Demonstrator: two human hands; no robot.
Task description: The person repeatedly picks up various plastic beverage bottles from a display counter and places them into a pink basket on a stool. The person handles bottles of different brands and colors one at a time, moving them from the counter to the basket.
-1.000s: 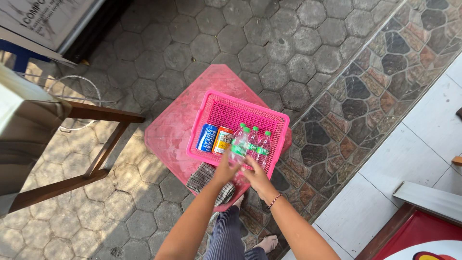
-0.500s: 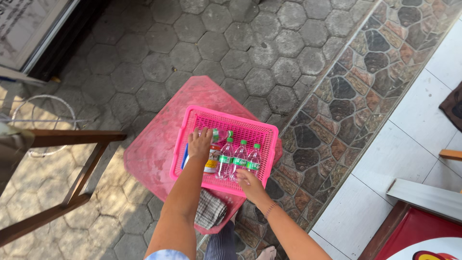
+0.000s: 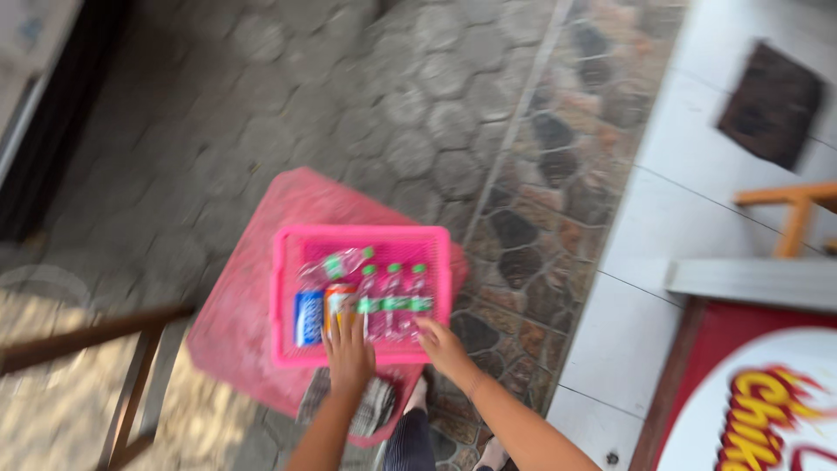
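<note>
Paved ground, basket (image 3: 362,237) bottles (image 3: 394,301) upright

Both forearms are bare, with no sleeves in view. The left hand (image 3: 349,353) and right hand (image 3: 442,346) wear no gloves; a thin band may circle the right wrist, blurred.

— What do we see in the pink basket (image 3: 362,235)?
— We see a blue can (image 3: 309,317) and an orange can (image 3: 338,301) side by side at the left.
— And beside them?
— Three clear bottles (image 3: 394,296) with green caps lie in a row, a fourth bottle (image 3: 336,265) slanting above the cans.
</note>
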